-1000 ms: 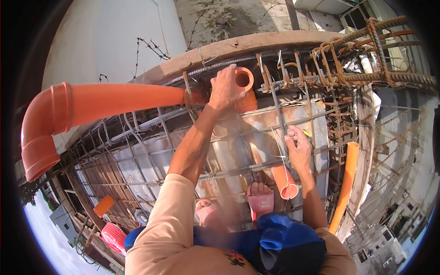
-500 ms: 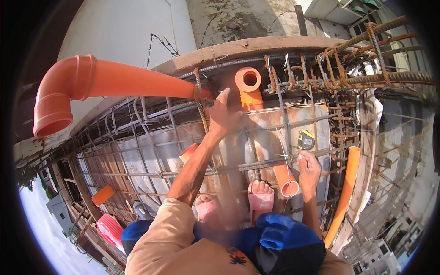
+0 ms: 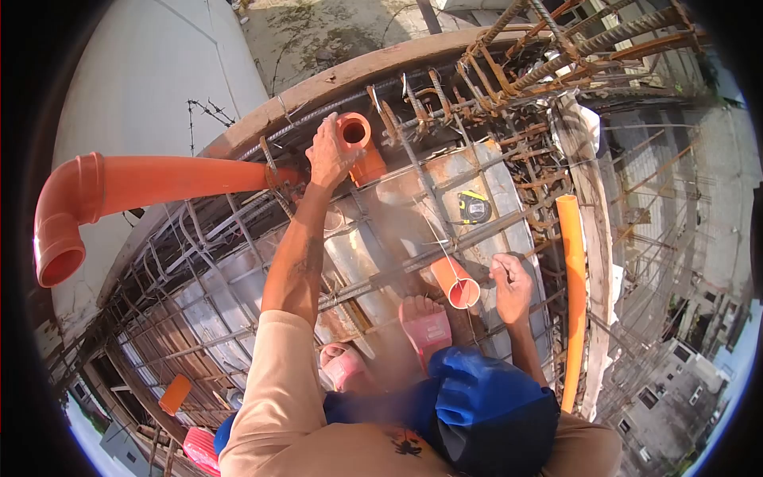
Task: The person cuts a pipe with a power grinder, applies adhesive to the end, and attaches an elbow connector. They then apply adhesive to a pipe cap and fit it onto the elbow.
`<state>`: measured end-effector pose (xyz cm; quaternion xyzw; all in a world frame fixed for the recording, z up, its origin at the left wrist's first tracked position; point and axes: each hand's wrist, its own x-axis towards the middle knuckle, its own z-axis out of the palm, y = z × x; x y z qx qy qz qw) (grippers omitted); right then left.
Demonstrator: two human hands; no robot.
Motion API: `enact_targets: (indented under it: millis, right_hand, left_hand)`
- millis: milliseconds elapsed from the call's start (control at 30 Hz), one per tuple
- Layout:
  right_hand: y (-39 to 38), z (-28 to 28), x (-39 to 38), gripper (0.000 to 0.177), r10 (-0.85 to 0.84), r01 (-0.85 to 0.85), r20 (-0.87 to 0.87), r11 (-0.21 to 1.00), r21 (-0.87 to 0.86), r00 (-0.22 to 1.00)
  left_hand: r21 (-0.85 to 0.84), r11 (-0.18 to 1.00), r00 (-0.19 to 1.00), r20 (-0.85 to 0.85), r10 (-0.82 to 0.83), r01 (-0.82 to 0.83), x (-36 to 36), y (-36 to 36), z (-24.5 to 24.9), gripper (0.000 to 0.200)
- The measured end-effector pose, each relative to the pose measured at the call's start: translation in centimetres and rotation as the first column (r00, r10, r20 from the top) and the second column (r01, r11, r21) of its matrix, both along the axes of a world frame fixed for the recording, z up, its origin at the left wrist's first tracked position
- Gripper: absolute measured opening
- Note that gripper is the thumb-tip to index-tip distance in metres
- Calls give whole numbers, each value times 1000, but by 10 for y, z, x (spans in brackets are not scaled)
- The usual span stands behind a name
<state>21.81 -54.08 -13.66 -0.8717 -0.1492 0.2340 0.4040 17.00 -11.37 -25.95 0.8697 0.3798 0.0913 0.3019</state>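
Note:
My left hand (image 3: 327, 155) is closed against the left side of an upright orange pipe fitting (image 3: 367, 161), its thumb across the front below the round mouth. A long orange pipe with an elbow (image 3: 183, 181) lies left of this hand, across the rebar. My right hand (image 3: 511, 288) is raised with curled fingers, thumb near the forefinger; whether anything is in them I cannot make out. Beside it, apart from the fingers, a short orange pipe (image 3: 455, 278) points its open end toward me, with a thin wire across it. A yellow-and-black tape measure (image 3: 475, 207) lies above the right hand.
A rebar grid (image 3: 381, 280) runs over metal sheets (image 3: 238, 318) under my sandalled feet (image 3: 423, 322). Rusty rebar ends (image 3: 481, 75) stick up at the upper right. An orange pipe (image 3: 571, 302) leans along the right plank. A wooden beam (image 3: 334, 79) borders the far side.
My left hand has gone from beside the long pipe to the upright fitting and closed on it. My right hand is now a little farther from the short pipe. The view has turned.

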Motion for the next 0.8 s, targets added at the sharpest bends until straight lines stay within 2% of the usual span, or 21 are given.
enact_targets:
  millis: [33,67,100,133,200,300,333,367,433,467,500,533,567,600,633,700,767,800]
  right_hand:
    - [-5,4,-5,22,-134,132,-129,991,-22,982]
    - [-1,14,-11,23,-205,201,-181,979,-40,962]
    - [-3,19,-15,21,-172,169,-146,985,-30,974]
    - [-5,18,-22,20,-193,191,-114,981,-25,975]
    - [0,21,-31,19,-194,195,-42,981,14,980]
    - [-3,24,-38,20,-227,225,22,972,69,974]
    - [-8,25,-40,21,-240,237,34,968,89,970]
    - [-14,29,-42,21,-305,305,-1,952,27,952]
    - [-20,35,-38,20,-347,343,-109,938,-57,931]
    - [-28,25,-36,20,-336,333,-46,941,-52,941]
    - [-19,38,-27,22,-359,369,-162,929,37,919]
    - [-21,31,-19,22,-320,319,-66,947,-25,945]
    - [-19,15,-8,23,-235,230,37,968,101,971]
    - [3,23,3,24,-223,219,70,974,64,972]
    - [25,28,16,25,-91,86,136,995,40,987]
    - [92,55,36,24,225,-248,195,964,100,955]
    - [159,34,52,26,492,-564,413,823,67,767]
    - [194,8,58,32,549,-634,483,773,16,682]
  left_hand:
    - [-9,999,999,21,-41,42,-3,1,7,105]
    - [2,998,997,40,-60,60,-3,4,-2,105]
    - [-88,994,991,121,-59,70,-6,6,-5,107]
    - [-10,991,986,100,-130,132,-8,8,-7,108]
    - [9,983,979,83,-184,184,-12,8,-5,108]
    - [115,969,970,82,-227,217,-27,4,0,92]
    - [33,973,970,81,-229,227,-33,-3,18,88]
    - [-36,976,975,69,-211,213,-41,-11,38,84]
    - [-27,937,937,57,-346,347,-65,-21,71,75]
    - [-87,915,919,23,-394,395,-86,-24,75,68]
    - [-137,901,908,-18,-418,412,-109,-20,83,62]
    - [-152,862,840,-197,-506,484,-123,-26,123,55]
    - [-214,809,732,-345,-587,548,-130,-35,161,48]
    - [-227,792,701,-372,-609,567,-146,-38,185,44]
    - [-256,754,656,-377,-654,605,-161,-44,205,39]
    - [-277,829,730,-393,-559,485,-191,-59,250,39]
    - [-289,892,798,-409,-442,346,-228,-77,274,41]
    - [-292,918,825,-424,-375,268,-251,-83,283,42]
